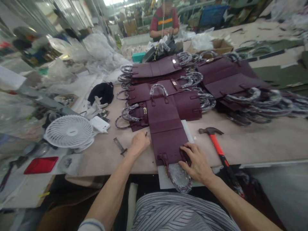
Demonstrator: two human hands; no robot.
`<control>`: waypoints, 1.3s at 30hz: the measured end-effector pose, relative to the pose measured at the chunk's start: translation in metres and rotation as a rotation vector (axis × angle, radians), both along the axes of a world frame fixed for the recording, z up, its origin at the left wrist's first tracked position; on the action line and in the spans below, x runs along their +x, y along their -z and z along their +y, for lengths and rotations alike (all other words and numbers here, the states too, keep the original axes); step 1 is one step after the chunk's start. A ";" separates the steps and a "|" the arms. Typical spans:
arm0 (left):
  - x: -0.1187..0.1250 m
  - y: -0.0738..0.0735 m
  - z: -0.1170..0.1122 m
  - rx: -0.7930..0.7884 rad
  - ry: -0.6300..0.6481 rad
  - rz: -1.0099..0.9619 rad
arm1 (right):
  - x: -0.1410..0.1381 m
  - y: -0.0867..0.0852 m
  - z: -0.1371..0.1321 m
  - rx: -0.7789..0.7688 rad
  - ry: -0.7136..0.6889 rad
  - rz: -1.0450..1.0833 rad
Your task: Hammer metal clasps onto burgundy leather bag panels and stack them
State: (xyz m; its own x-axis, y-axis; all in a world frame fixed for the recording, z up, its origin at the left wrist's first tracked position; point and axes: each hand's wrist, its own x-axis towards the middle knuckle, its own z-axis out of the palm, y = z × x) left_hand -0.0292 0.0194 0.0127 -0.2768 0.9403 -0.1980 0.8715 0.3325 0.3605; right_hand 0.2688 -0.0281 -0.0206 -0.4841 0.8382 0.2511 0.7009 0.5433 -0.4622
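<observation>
A flat burgundy handbag panel (166, 138) lies lengthwise in front of me, with plastic-wrapped handles at both its ends. My right hand (196, 162) rests over its near right edge, fingers curved and apart, touching the base of the near handle (179, 184). To the left of the panel, my left hand (140, 141) is closed; a small dark tip sticks out of it, its kind too small to make out. A dark metal tool (120, 146) lies on the table beside that hand. Right of my right hand is a claw hammer (218, 146) with a red and black handle.
More burgundy bag pieces (154, 69) are stacked at the back, and another pile (237, 83) lies to the right. A white fan (69, 131), a black cloth item (101, 93) and a red item (40, 165) are at left. A person (165, 22) works across the table.
</observation>
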 end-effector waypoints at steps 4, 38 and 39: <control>0.001 0.001 -0.031 0.228 -0.180 -0.412 | -0.001 -0.003 -0.001 -0.021 0.012 -0.005; 0.097 0.031 -0.070 0.620 0.270 -0.730 | -0.001 -0.003 -0.003 -0.031 0.034 0.019; 0.097 0.032 -0.070 0.631 0.296 -0.707 | -0.001 -0.003 -0.003 -0.029 0.035 0.022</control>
State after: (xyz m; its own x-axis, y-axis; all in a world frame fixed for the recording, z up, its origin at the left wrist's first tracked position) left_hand 0.0677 -0.0506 -0.0193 -0.0255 0.9425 0.3333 0.4043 -0.2952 0.8656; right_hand 0.2680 -0.0315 -0.0180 -0.4485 0.8618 0.2370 0.7087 0.5045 -0.4932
